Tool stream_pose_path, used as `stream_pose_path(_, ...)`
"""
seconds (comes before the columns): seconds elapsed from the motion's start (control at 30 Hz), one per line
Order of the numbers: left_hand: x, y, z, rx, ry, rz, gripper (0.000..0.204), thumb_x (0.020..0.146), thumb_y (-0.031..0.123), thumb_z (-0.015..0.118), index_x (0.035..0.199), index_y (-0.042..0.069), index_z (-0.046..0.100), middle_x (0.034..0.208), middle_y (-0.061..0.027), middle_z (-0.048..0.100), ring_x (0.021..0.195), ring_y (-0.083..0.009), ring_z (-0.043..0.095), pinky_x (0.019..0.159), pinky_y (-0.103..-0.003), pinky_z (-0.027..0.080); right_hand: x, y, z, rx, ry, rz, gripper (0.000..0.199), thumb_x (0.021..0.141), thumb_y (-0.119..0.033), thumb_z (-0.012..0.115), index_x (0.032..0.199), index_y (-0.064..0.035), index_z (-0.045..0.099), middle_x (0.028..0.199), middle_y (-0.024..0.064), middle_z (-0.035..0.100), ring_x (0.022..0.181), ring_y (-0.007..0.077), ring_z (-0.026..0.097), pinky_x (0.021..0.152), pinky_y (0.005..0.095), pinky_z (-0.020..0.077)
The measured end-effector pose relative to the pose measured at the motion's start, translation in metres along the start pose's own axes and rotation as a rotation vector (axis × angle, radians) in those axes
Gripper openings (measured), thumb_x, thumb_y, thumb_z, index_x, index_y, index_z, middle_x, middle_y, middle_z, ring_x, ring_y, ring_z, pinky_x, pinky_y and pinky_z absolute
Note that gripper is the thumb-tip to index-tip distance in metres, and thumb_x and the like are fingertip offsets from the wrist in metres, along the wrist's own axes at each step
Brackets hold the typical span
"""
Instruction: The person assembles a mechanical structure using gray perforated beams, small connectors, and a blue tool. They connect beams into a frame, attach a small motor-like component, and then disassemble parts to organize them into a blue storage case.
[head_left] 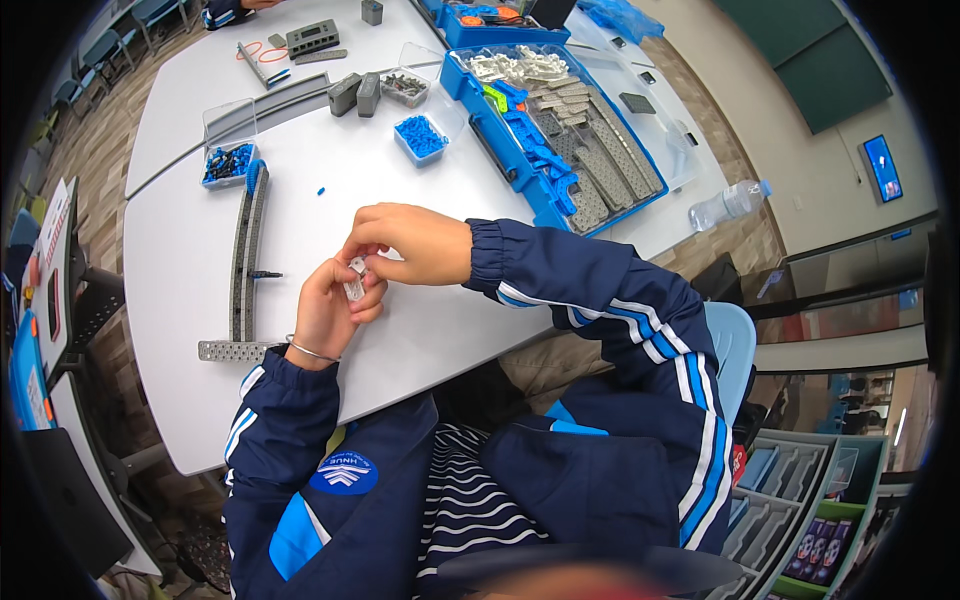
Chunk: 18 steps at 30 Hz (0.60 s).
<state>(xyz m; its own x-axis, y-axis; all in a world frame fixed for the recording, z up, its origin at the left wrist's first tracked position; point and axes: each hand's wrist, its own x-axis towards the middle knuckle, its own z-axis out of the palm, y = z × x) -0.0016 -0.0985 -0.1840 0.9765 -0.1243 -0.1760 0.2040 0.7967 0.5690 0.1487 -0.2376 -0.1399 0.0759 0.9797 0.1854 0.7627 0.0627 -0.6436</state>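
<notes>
My left hand (328,310) holds a small grey plastic building piece (355,280) upright above the white table (190,330). My right hand (410,242) comes over from the right and pinches the top of the same piece with its fingertips. Both arms wear dark blue sleeves with white stripes. A long grey perforated beam assembly (246,265) lies on the table to the left of my hands, with a short cross beam at its near end.
A blue parts case (555,130) with grey beams and blue pieces lies open at the back right. Small clear trays of blue pegs (420,137) and dark pegs (227,165) stand behind. Grey blocks (355,93), a water bottle (728,205), another person's hand far back.
</notes>
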Motion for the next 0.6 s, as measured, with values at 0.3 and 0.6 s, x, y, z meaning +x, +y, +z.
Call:
stream_pose_path(0.3, -0.001, -0.005, 0.014, 0.254, -0.064, -0.004, 0.042, 0.089, 0.013, 0.043, 0.131, 0.007, 0.047, 0.096, -0.0082, 0.057, 0.057, -0.0087, 0.035, 0.048, -0.023, 0.030, -0.004, -0.016, -0.005, 0.062, -0.051, 0.233, 0.018, 0.080, -0.016, 0.074, 0.094, -0.0048, 0.071, 0.084, 0.0118, 0.072, 0.074, 0.0282, 0.072, 0.070, 0.0384, 0.0573)
stream_pose_path(0.6, 0.002, -0.008, 0.008, 0.637, 0.320, 0.239, 0.020, 0.105, 0.020, 0.048, 0.114, 0.007, 0.060, 0.090, 0.0001, 0.060, 0.059, -0.0027, 0.038, 0.051, -0.019, 0.031, -0.037, 0.126, -0.210, -0.361, 0.660, 0.326, 0.023, 0.090, -0.019, 0.075, 0.108, -0.0051, 0.078, 0.092, 0.0056, 0.076, 0.076, 0.0136, 0.071, 0.068, 0.0284, 0.0597)
